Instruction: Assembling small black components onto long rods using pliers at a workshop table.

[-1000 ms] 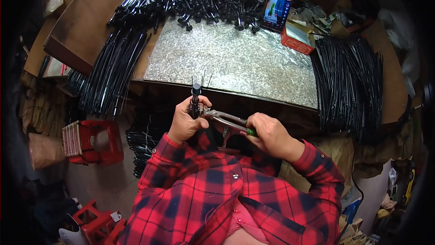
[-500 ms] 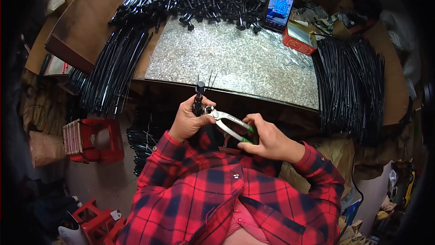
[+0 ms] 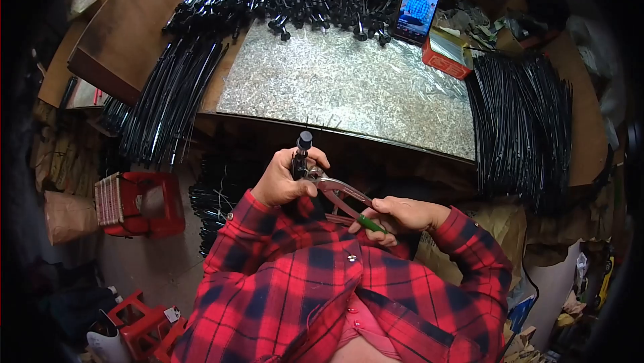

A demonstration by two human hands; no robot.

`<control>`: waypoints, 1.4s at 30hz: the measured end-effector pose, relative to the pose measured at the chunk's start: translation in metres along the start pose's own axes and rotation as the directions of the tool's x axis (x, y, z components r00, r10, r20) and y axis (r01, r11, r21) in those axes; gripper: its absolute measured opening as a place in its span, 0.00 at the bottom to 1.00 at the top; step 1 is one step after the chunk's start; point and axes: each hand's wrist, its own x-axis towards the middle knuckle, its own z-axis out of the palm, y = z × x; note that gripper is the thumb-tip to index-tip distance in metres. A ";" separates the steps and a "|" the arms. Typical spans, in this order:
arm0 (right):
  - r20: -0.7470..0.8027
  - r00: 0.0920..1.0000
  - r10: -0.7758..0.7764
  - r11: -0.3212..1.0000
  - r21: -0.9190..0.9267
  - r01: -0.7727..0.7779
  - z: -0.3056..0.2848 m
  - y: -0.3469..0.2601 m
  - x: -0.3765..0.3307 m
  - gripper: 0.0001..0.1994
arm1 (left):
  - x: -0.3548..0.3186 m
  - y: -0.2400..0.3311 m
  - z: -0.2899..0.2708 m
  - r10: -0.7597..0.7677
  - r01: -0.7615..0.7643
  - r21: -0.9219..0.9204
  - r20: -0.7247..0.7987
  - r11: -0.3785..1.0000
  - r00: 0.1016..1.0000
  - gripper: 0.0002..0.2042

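Note:
In front of my chest, my left hand (image 3: pixel 274 182) is wrapped round a black part with a round cap (image 3: pixel 305 140), held upright with the cap on top. Thin dark wires stick up beside it. My right hand (image 3: pixel 410 214) grips the green handles of a pair of metal pincers (image 3: pixel 343 190). Their jaws are at the black part, close by my left thumb and fingers; what lies between the jaws is too small to make out.
A speckled board (image 3: pixel 335 88) lies on the table ahead. Capped black parts (image 3: pixel 295 11) are heaped behind it, with long black rods (image 3: pixel 171 101) at left and more rods (image 3: pixel 523 121) at right. A phone (image 3: pixel 417 11) leans by a red box (image 3: pixel 446 58). A red stool (image 3: pixel 154 205) stands left.
My right hand has turned and moved slightly down and right, bringing the pincers' handles lower. The black part has shifted slightly right and down; my left hand still holds it.

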 end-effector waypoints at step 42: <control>-0.006 0.446 -0.895 -0.259 -0.806 -0.532 0.036 -0.006 -0.002 0.32 | -0.001 0.004 0.014 0.007 0.061 0.254 -0.258 0.965 0.966 0.16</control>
